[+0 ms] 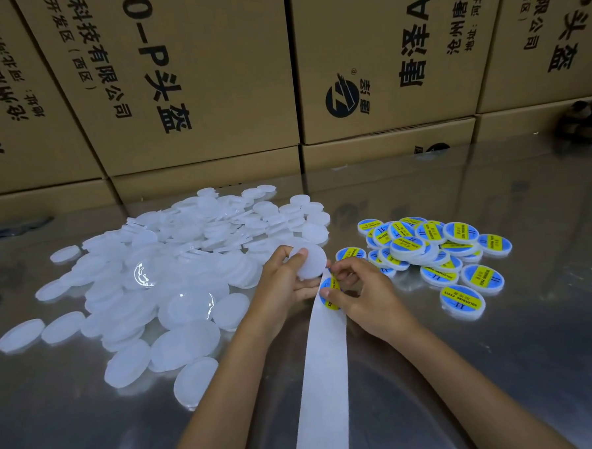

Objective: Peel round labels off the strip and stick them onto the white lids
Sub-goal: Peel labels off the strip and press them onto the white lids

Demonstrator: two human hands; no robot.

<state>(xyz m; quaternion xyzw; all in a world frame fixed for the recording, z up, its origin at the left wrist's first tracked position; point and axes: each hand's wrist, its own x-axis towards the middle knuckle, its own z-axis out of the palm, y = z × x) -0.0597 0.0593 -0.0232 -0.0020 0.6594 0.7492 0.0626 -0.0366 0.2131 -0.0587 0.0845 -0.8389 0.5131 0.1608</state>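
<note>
Running up from the near edge, the white strip (325, 377) is seen to end between both hands. A blue-and-yellow label (329, 291) is pinched at the strip's top by the curled fingers of the right hand (363, 289). One bare lid (308, 260) is gripped by the left hand (282, 280), thumb on its face. Beyond, a small cluster of labelled lids (436, 251) lies right; a far larger heap of plain lids (173, 265) remains left. Most work is judged undone. Cardboard boxes (191, 78) are stacked behind.
</note>
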